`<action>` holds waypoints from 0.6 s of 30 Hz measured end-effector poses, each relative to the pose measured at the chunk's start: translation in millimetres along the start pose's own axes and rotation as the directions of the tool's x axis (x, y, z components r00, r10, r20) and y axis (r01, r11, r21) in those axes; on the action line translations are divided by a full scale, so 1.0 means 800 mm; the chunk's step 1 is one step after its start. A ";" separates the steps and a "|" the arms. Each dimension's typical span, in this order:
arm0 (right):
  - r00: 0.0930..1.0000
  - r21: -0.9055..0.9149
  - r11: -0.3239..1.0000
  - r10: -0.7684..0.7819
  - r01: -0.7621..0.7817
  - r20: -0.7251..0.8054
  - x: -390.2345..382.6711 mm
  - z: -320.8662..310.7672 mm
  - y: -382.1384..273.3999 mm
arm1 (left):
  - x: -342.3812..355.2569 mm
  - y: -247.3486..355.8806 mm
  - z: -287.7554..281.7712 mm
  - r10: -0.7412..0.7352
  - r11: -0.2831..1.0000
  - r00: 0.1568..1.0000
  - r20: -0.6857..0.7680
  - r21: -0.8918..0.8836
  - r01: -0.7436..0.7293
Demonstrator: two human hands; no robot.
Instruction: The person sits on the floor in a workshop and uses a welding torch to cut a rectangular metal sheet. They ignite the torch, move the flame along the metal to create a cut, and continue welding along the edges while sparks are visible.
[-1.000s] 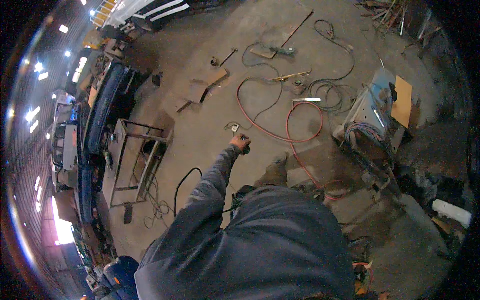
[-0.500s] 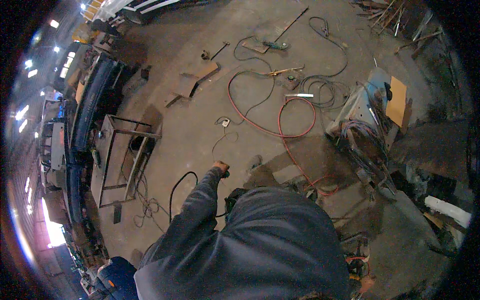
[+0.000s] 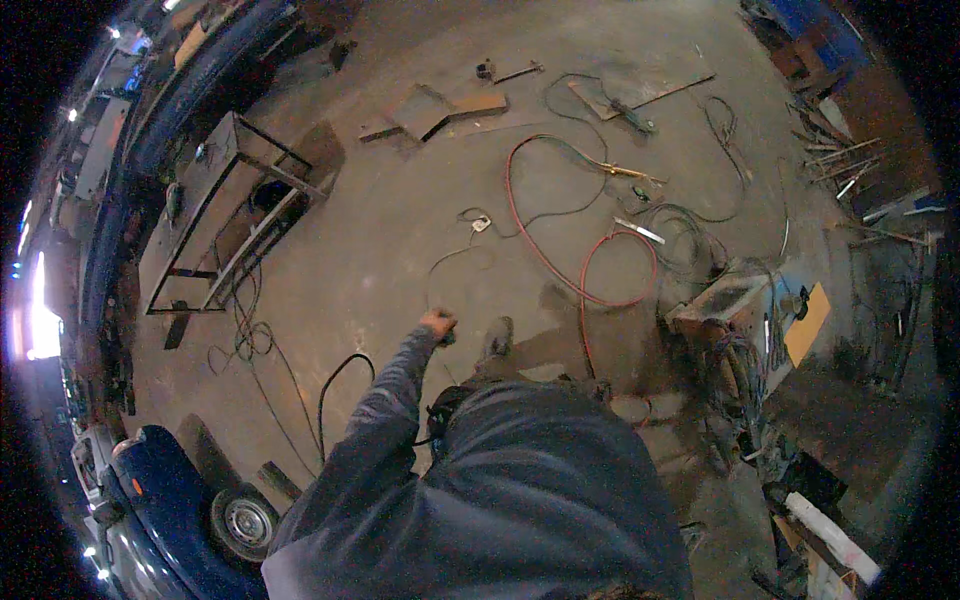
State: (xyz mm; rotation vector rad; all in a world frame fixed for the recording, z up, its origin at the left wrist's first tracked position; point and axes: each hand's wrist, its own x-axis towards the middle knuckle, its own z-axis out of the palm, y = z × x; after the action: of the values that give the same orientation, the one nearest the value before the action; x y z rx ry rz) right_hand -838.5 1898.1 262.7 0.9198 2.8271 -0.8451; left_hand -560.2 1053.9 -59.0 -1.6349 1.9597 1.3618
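Note:
My left hand (image 3: 438, 326) is closed round a small dark object that is too small to make out, low over the concrete floor (image 3: 400, 200). A thin wire (image 3: 433, 270) runs from near it toward a small pale plug-like piece (image 3: 480, 223) on the floor. My boot (image 3: 497, 340) stands just right of the hand. A black cable loop (image 3: 345, 365) lies by my left forearm. My right hand does not show.
A red hose (image 3: 540, 255) and coiled cables (image 3: 670, 240) lie ahead, near flat steel pieces (image 3: 435, 115). A metal-frame stand (image 3: 225, 215) is at left, a blue car (image 3: 165, 500) lower left. A cluttered trolley (image 3: 720, 310) and scrap bars (image 3: 840, 160) are at right.
The view has turned, showing more of the car. My left hand has drawn back from near the pale piece, with the thin wire stretched behind it. My right hand, glimpsed at lower right, has left view.

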 end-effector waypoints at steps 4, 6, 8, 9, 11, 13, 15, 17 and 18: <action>0.994 -0.013 0.996 -0.092 0.093 0.057 -0.001 0.034 -0.066 | -0.004 -0.121 -0.058 -0.459 0.808 0.874 0.158 -0.334 0.485; 0.984 -0.018 0.989 -0.143 0.146 0.110 0.003 0.061 -0.105 | -0.020 -0.156 -0.069 -0.510 0.706 0.834 0.211 -0.451 0.546; 0.962 -0.021 0.980 -0.187 0.195 0.200 0.003 0.110 -0.148 | -0.035 -0.189 -0.089 -0.539 0.625 0.806 0.246 -0.524 0.578; 0.952 -0.020 0.978 -0.199 0.209 0.233 -0.003 0.133 -0.167 | -0.034 -0.197 -0.098 -0.539 0.593 0.800 0.263 -0.556 0.583; 0.897 -0.010 0.967 -0.232 0.254 0.376 -0.004 0.208 -0.213 | -0.040 -0.215 -0.123 -0.503 0.570 0.816 0.285 -0.601 0.561; 0.841 0.003 0.955 -0.262 0.295 0.473 -0.010 0.275 -0.250 | -0.023 -0.196 -0.131 -0.442 0.583 0.848 0.292 -0.625 0.520; 0.777 0.000 0.934 -0.298 0.358 0.554 -0.006 0.335 -0.292 | -0.015 -0.136 -0.121 -0.468 0.557 0.840 0.275 -0.645 0.522; 0.690 0.017 0.907 -0.334 0.422 0.642 -0.003 0.412 -0.336 | -0.014 -0.090 -0.128 -0.491 0.521 0.843 0.219 -0.702 0.486; 0.643 0.030 0.890 -0.353 0.456 0.680 0.000 0.451 -0.357 | -0.018 -0.077 -0.129 -0.497 0.495 0.847 0.187 -0.741 0.454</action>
State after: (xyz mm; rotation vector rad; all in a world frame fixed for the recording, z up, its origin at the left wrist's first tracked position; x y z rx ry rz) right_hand -1039.7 1520.4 94.8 -0.0938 2.3845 -0.7747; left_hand -464.6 987.9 -24.1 -2.3311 0.7415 2.0253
